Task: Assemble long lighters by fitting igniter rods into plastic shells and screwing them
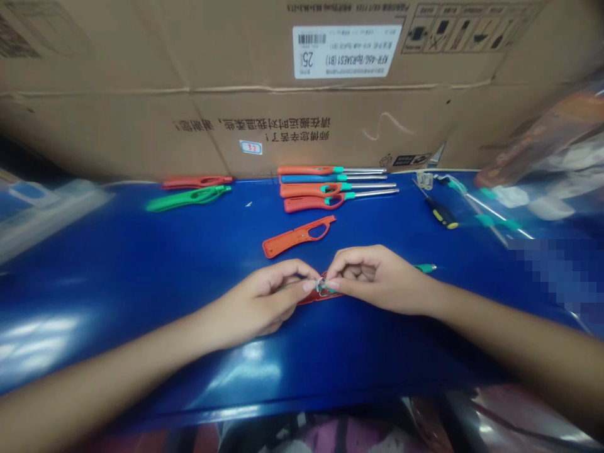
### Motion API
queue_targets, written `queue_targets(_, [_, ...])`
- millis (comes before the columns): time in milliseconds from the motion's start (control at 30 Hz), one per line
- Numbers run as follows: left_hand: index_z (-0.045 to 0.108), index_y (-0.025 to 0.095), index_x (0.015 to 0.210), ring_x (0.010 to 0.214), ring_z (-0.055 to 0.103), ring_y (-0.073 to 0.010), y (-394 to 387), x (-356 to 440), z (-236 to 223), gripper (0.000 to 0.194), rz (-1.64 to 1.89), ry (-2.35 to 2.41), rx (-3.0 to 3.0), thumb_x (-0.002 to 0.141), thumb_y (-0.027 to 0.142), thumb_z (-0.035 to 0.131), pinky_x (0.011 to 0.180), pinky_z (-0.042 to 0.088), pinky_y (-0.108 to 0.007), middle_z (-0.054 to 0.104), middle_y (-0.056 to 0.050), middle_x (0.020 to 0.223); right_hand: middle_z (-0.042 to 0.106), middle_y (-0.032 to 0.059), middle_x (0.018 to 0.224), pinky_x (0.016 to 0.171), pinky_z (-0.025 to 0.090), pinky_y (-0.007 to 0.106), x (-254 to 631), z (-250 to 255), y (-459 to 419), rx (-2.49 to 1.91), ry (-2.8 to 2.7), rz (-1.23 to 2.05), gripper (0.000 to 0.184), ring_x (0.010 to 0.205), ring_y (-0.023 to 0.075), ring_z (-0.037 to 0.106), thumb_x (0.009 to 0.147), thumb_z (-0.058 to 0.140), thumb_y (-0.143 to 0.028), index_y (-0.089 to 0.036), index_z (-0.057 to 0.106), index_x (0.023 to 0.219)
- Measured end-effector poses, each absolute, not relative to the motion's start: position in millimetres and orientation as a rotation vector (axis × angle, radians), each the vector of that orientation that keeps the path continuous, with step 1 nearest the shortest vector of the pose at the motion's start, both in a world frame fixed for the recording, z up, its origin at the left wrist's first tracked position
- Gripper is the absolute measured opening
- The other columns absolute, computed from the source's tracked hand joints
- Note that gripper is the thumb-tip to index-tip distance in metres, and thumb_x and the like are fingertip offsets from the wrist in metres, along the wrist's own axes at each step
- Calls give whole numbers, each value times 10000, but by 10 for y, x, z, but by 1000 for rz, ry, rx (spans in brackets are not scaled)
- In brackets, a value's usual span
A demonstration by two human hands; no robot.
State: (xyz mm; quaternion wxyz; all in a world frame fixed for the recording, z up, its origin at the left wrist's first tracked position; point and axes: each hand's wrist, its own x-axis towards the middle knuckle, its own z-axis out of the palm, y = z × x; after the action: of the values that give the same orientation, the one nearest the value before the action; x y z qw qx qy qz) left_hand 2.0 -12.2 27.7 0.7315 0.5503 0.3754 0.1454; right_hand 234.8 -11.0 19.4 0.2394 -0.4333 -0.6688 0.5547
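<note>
Worktop [189, 251]: a glossy blue surface beneath two bare hands at work near its middle.
Cardboard box [255, 69]: stands along the far edge, its printing and white label upside down.
Plastic bag [542, 145]: blurred, toward the far right corner.
Left hand [264, 302]: fingers pinched on a small wire; whether they also touch the red case beneath cannot be told.
Right hand [384, 280]: fingers pinched at the same wire, tips almost meeting the left's.
Lighters [306, 190]: four in a stack of rows near the far edge, metal barrels toward the right edge.
Handles: green [189, 197] and red [198, 182], side by side toward the far left corner.
Orange case half [290, 241]: lies between the lighters and the hands.
Red case [309, 297]: on the worktop under the fingertips, partly hidden.
Screwdriver [442, 214]: black and yellow, right of the lighters.
Wire [321, 286]: between both hands, over the red case.
</note>
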Motion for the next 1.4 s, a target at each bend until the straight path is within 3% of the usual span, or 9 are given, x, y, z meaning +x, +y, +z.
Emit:
queue_targets(1033, [580,162,995,420,277,-37,-155,55,268,284,358,892,1396,989,443,539,390,218,-137,337,113,539,590,8,766,587,365,263,2326,184,-125,-1204,-1829,1528,193,633,102,455,879,649,-338,-149,680,862])
queue_targets(1400, [593,158,985,431,283,-51,-164,61,271,301,364,918,1484,980,452,533,412,228,-172,336,107,539,634,38,825,639,416,283,2324,186,-118,-1188,-1830,1539,202,686,123,526,872,641,-342,-145,687,873])
